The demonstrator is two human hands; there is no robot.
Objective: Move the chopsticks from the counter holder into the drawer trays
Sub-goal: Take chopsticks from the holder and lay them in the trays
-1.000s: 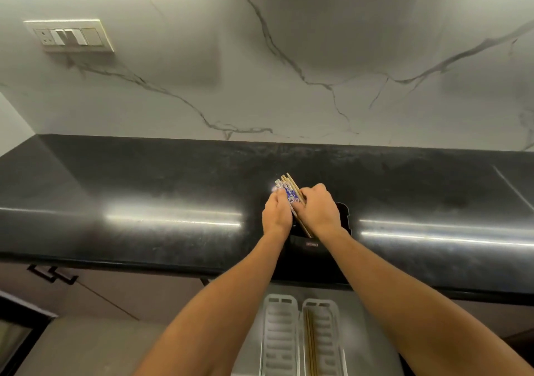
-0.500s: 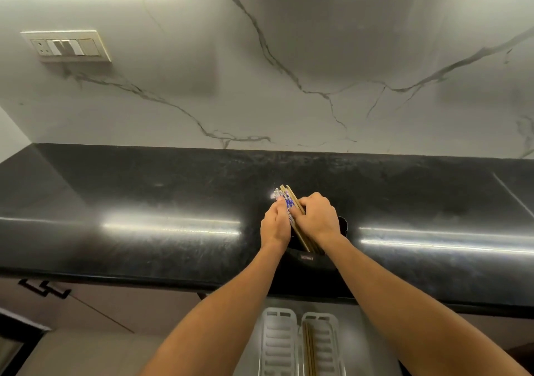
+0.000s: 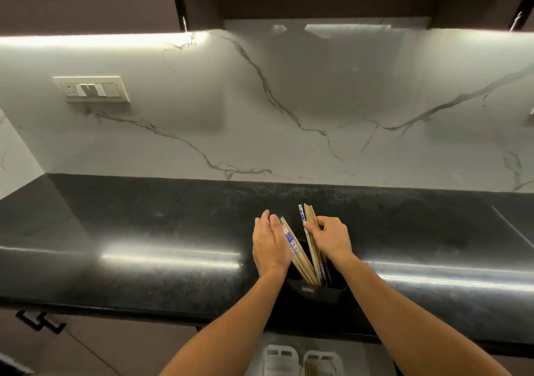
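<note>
I am reaching both arms over the black table (image 3: 144, 231), where the dark holder (image 3: 315, 290) is standing near the front edge, between my wrists; the chopsticks (image 3: 306, 268) are standing in it, splayed into a V; my left grip (image 3: 270, 245) is lying open, fingers straight and together, its palm side pressing against the left bunch (image 3: 293, 245), which is leaning leftward and showing plain wooden sticks together with blue-and-white patterned ones; my right grip (image 3: 332, 238) is curling its fingers and thumb round the right bunch (image 3: 309, 216), wooden sticks with a blue-patterned one at its left side, their tops sticking up past my knuckles; the lower ends of both bunches are sitting inside the holder and meeting there; below the table's front edge two white slotted trays are showing side by side at the bottom of the view, the left tray (image 3: 281, 358) and the right tray (image 3: 326, 359), and a few wooden sticks (image 3: 309, 371) are lying lengthwise in the right one; behind the table a white marble wall (image 3: 318, 101) with grey veins is rising, carrying a switch panel (image 3: 92, 89) on its left part; a dark cabinet handle (image 3: 40, 320) is showing under the table at the far left
</note>
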